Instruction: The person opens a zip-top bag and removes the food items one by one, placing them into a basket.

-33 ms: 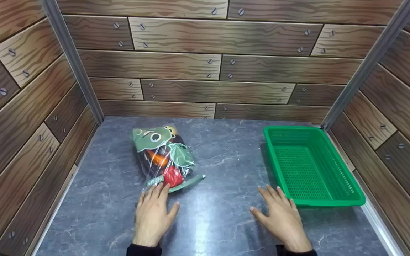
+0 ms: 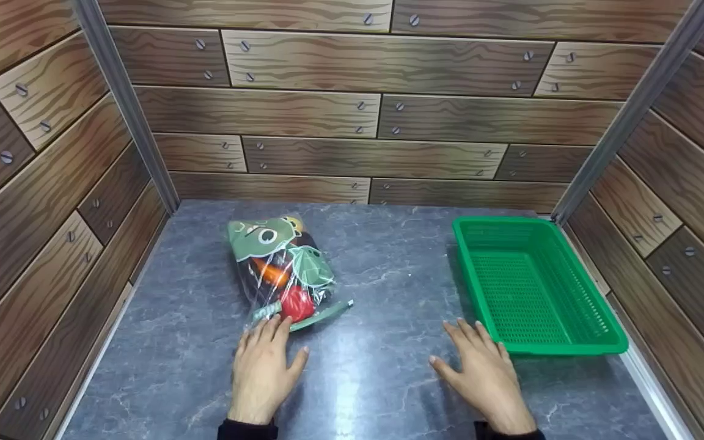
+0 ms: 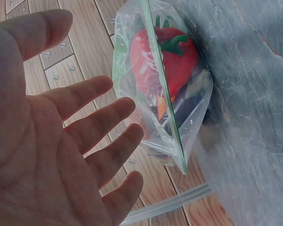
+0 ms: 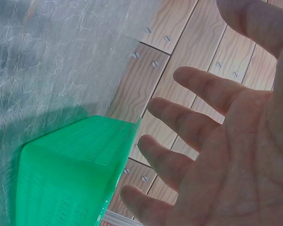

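My left hand (image 2: 263,370) hovers palm down at the near end of a clear plastic zip bag (image 2: 310,269), its fingers relaxed and spread, holding nothing. In the head view its fingertips overlap the bag's near edge. Green cartoon print covers part of the bag. Inside show a red toy pepper (image 3: 172,61) with a green stem, an orange piece (image 2: 271,273) and something dark, partly hidden by the print. On the other side, my right hand (image 2: 483,376) holds nothing, fingers spread. Its fingertips are beside the near left corner of a green plastic basket (image 2: 471,287).
The basket has perforated walls and nothing in it, and stands at the right of a grey marbled table (image 2: 388,256). Wood-patterned walls (image 2: 309,110) enclose the table at the back and both sides, with metal posts (image 2: 126,104) in the corners.
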`<state>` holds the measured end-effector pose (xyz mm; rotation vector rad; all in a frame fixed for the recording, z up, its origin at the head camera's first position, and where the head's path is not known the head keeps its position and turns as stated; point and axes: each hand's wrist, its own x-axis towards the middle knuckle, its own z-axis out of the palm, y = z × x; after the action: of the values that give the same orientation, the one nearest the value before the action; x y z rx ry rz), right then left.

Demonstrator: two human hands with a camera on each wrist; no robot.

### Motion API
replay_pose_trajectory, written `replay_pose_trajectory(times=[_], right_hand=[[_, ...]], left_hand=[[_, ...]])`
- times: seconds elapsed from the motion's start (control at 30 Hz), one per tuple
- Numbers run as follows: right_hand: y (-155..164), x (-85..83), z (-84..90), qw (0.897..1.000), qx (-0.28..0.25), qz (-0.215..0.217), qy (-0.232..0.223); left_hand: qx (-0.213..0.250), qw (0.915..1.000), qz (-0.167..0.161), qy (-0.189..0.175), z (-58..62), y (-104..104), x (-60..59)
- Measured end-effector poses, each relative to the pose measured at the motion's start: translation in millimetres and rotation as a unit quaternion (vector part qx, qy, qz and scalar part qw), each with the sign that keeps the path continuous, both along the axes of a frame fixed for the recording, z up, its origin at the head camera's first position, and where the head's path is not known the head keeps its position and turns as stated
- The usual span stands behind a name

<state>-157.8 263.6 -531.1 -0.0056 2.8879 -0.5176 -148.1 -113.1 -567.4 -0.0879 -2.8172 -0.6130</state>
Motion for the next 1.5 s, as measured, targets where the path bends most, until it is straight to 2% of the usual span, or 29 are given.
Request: replay_pose_trajectory(times=[0.13,0.27,0.37,0.5,0.67,0.77,0.9,0.97,1.07,1.23,1.33,1.5], right_hand=[[0,-2.2,-0.9,1.0,0.002,0.0,-0.004],[-1,-3.6,-1.2,1.0,0.003,0.005,0.004],[-1,-5.2,-0.9,1.0,0.005,0.011,0.008],[-2,-8.7,0.4,1.0,0.009,0.017,0.007],[1,-7.9,1.4,1.0,0.01,0.021,0.005],[3,-7.9,1.0,1.0,0.01,0.02,0.001],[3,-7.4,0.2,1.0,0.011,0.019,0.003],[3,-7.3,0.0,1.0,0.012,0.017,0.005],[2,-7.1,-0.6,1.0,0.011,0.014,0.006],[1,-6.9,-2.7,1.0,0.004,0.015,0.011],[0,-5.7,-4.2,0.999,-0.003,0.02,0.025],[1,-4.1,-4.0,0.998,-0.016,0.027,0.059]], left_hand=[[0.001,1.0,0.0,0.0,-2.7,-1,-2.1],[0.0,0.9998,-0.01,0.015,-8.4,-1,-11.9],[-0.02,0.999,-0.021,0.035,-14.2,-1,-25.5],[-0.072,0.9959,-0.026,0.047,-24.0,1,-50.7],[-0.111,0.993,-0.032,0.024,-44.2,8,-78.2],[-0.116,0.9925,-0.028,0.026,-56.7,10,-87.6],[-0.127,0.9899,-0.017,0.061,-65.5,11,-95.3],[-0.138,0.9875,-0.015,0.075,-66.5,11,-97.8],[-0.129,0.9875,-0.028,0.086,-66.0,11,-100.8],[-0.147,0.9842,-0.061,0.078,-61.8,10,-101.8],[-0.159,0.9821,-0.071,0.073,-59.7,8,-101.4],[-0.157,0.98,-0.071,0.099,-46.1,9,-100.3]])
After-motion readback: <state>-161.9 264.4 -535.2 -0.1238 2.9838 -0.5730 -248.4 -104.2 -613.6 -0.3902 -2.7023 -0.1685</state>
